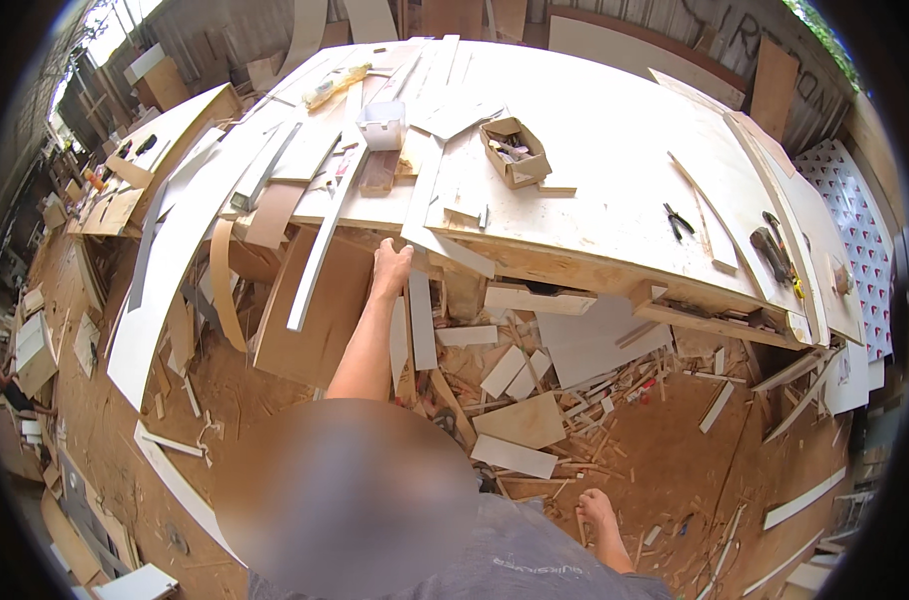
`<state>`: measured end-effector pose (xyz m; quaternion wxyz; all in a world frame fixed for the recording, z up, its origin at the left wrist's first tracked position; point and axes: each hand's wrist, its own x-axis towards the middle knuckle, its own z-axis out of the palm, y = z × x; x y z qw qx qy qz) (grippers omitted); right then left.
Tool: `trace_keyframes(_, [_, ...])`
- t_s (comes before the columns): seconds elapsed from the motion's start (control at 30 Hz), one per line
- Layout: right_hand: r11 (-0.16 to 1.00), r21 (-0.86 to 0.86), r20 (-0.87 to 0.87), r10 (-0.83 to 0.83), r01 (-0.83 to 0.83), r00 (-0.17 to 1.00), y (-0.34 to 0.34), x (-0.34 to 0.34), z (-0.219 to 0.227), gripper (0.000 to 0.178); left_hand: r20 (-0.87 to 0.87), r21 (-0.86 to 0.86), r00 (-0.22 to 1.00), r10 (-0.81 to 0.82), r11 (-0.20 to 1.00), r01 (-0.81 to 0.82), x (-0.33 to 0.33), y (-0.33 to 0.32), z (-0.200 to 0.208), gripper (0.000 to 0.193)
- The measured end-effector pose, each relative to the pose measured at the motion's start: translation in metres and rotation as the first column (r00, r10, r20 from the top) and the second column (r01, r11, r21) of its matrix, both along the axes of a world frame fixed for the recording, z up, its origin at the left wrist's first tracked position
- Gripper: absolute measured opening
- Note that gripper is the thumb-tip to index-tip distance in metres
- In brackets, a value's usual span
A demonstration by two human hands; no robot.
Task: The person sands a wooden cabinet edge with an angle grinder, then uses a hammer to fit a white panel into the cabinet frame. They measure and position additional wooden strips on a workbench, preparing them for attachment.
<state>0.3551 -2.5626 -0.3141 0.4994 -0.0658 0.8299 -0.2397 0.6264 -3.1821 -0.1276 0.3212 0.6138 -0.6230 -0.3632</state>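
My left hand reaches out to the near edge of the large white workbench, its fingers curled together. Beside the fingertips is the end of a long white strip lying across the bench; whether they grip it or something smaller I cannot make out. Another white piece juts over the edge just right of this hand. My right hand hangs low over the floor by my side, fingers bent inward. A thin sliver of wood shows below those fingers, but I cannot tell whether it is held.
An open cardboard box and a white plastic tub stand on the bench. Pliers and a dark-handled tool lie toward its right. A long white strip overhangs at left. Offcuts litter the floor underneath.
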Motion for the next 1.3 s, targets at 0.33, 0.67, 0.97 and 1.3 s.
trace_keyframes(0.33, [0.987,0.030,0.080,-0.158,0.156,0.984,-0.087,0.059,0.040,0.028,-0.166,-0.097,0.942,-0.292,0.955,0.279,-0.110,-0.040,-0.021,0.035])
trace_keyframes(0.67, [0.952,-0.129,0.077,-0.270,0.278,0.960,-0.157,0.080,0.057,0.041,0.565,-0.366,0.825,-0.030,0.887,0.283,-0.080,-0.218,-0.012,0.050])
trace_keyframes(0.97, [0.853,0.164,0.045,-0.508,0.496,0.860,-0.067,0.118,0.024,0.040,0.759,-0.265,0.652,-0.002,0.913,0.311,-0.101,-0.248,-0.022,0.063])
trace_keyframes(1.3, [0.883,-0.014,0.090,-0.467,0.470,0.880,-0.112,0.135,0.035,0.042,0.664,-0.225,0.746,-0.057,0.936,0.272,-0.098,-0.264,-0.012,0.061])
